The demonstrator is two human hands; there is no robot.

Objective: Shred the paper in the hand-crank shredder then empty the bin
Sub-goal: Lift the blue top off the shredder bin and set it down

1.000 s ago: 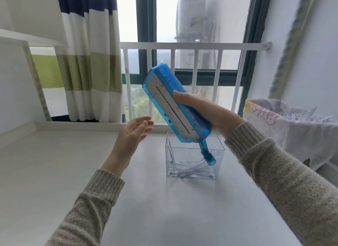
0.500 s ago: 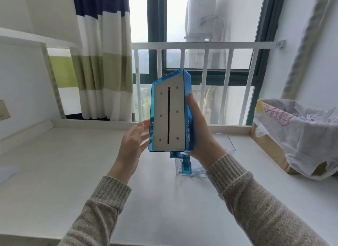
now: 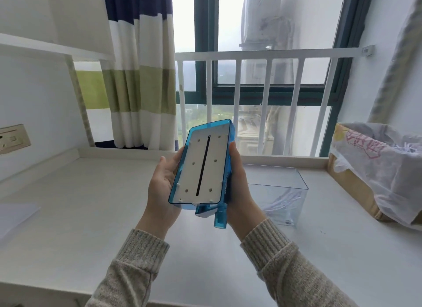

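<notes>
— Head view: why was the blue shredder top (image 3: pixel 202 164) off the clear bin (image 3: pixel 277 193)?

— Probably so the bin, with strips inside, could be emptied into the lined box (image 3: pixel 376 169). The top was held above the table (image 3: pixel 91 204), underside up.

— And the hands?

— Left hand (image 3: pixel 163 188) cupped one edge; right hand (image 3: pixel 239 192) clasped the other, fingers closed on it.

Single view only: head-worn wide-angle cam, looking forward and slightly down over the white surface (image 3: pixel 91 215) toward the window (image 3: pixel 262 66) and its white railing (image 3: pixel 262 55). Close range: both hands (image 3: pixel 159 188) sit mid-frame, sleeves run out the bottom edge. Strong wide-angle bowing at the edges. No second view, no overlap.
</notes>
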